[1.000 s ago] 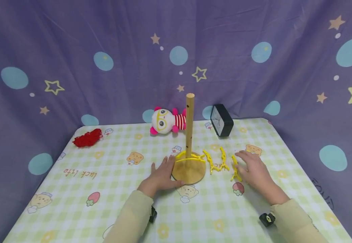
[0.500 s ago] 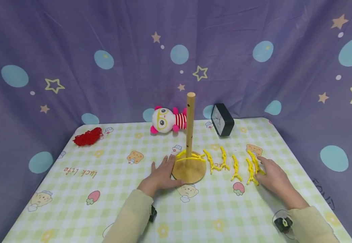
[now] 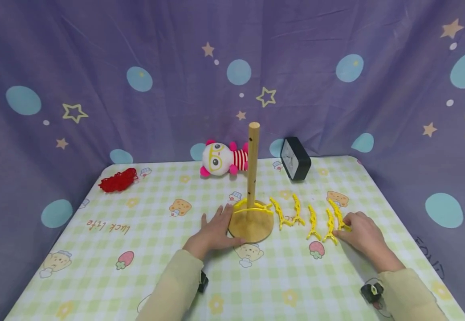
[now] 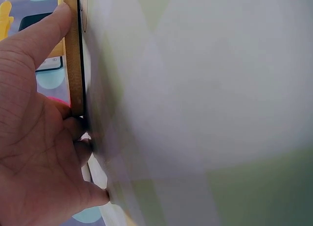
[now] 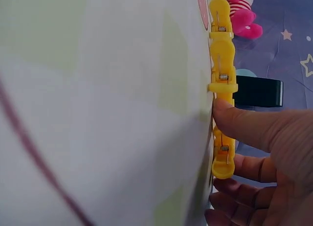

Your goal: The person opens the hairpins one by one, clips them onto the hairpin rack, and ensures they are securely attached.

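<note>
A wooden stand [image 3: 252,227] has a round base and an upright post. My left hand [image 3: 212,232] holds its base, fingers along the left side and thumb at the front edge. A yellow clip [image 3: 262,209] is at the foot of the post, its arms on either side of it. Right of the stand, several curved yellow spring clips [image 3: 312,223] lie in a spread row. My right hand [image 3: 362,232] pinches the lower end of the rightmost yellow spring clip [image 5: 223,167]; the thumb tip is close beside the neighbouring clip [image 5: 222,59]. Small metal springs show in the right wrist view.
A plush toy [image 3: 220,159] in a red-striped top lies behind the post. To its right stands a black square clock [image 3: 296,159]. A red tangled bundle [image 3: 119,180] is at the back left. A purple curtain [image 3: 168,89] hangs behind the checked tablecloth [image 3: 156,249].
My right hand has moved right along the row, uncovering the clips on that side. Second from the right, one clip has shifted slightly left. My left hand stays on the base.
</note>
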A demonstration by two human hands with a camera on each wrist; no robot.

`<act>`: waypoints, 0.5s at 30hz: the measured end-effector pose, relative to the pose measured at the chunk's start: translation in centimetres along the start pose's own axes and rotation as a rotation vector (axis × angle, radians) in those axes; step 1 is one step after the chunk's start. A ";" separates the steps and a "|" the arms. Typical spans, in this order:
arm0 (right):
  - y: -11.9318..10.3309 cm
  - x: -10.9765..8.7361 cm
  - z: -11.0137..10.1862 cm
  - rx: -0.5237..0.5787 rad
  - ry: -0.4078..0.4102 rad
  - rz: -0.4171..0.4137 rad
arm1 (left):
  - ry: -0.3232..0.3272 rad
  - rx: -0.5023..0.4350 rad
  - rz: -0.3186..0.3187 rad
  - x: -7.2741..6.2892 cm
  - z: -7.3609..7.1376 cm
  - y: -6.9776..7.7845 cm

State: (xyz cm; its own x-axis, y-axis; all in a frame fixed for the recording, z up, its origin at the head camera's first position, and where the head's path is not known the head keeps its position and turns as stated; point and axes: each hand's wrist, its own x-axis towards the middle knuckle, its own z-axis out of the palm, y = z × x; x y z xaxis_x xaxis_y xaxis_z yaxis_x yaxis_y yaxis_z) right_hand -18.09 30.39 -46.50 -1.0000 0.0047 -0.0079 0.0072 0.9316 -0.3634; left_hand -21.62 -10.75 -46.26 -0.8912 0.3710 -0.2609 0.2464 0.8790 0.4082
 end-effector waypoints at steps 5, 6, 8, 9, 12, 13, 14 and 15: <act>-0.1 -0.2 -0.5 0.018 0.016 0.019 | -0.001 0.002 -0.002 0.0 0.0 0.1; -0.1 -0.2 -0.7 0.025 0.019 0.027 | 0.000 0.001 -0.001 0.0 0.0 0.1; -0.2 -0.3 -1.0 0.042 0.040 0.032 | -0.001 0.000 -0.001 -0.1 0.0 0.2; -0.3 -0.4 -1.1 0.050 0.050 0.029 | -0.001 -0.001 -0.001 -0.1 0.0 0.2; -0.7 -0.5 -1.5 0.081 0.087 -0.002 | 0.001 -0.002 -0.003 0.0 -0.1 0.1; -0.9 -0.5 -1.6 0.094 0.100 -0.017 | 0.001 0.000 -0.004 0.0 -0.1 0.1; -1.2 -0.5 -1.7 0.108 0.112 -0.031 | 0.002 0.001 -0.004 0.0 0.0 0.1; -1.5 -0.5 -1.8 0.122 0.124 -0.044 | 0.002 0.002 -0.005 0.0 0.0 0.1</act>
State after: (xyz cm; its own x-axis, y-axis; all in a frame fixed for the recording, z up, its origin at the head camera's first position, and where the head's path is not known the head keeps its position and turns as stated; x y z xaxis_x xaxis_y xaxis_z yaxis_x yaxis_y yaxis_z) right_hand -17.58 29.63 -44.24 -0.9923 0.0169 0.1224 -0.0431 0.8811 -0.4709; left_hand -21.62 -10.70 -46.19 -0.8931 0.3660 -0.2615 0.2426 0.8814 0.4053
